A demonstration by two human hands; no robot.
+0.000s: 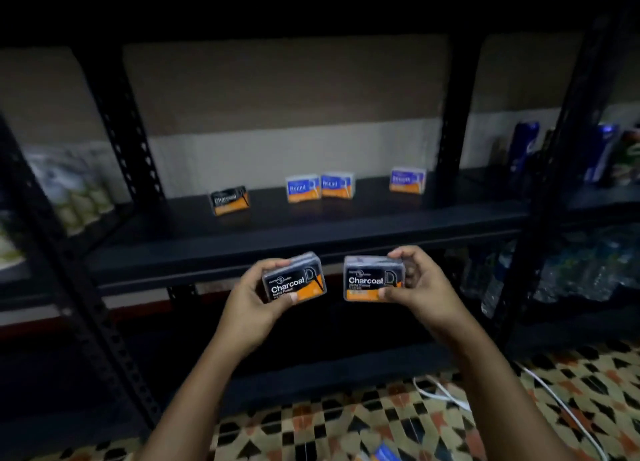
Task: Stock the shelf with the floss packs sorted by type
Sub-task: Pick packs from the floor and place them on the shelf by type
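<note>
Below the black metal shelf (311, 228), each hand's grip pinches a black-and-orange Charcoal floss pack: left hand (254, 296), left pack (294, 280), right hand (420, 284), right pack (372, 280), labels facing the camera, long axes roughly level.

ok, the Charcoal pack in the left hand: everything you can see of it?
The left-hand pack is a small black box with an orange lower band, white "Charcoal" lettering and a floss-pick drawing, seemingly clear plastic. It tilts slightly, label toward the camera, in front of the shelf edge. The left hand holds it, thumb below; nothing else touches it.

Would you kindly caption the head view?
Both hands, left and right, hold Charcoal floss packs below the shelf.
</note>
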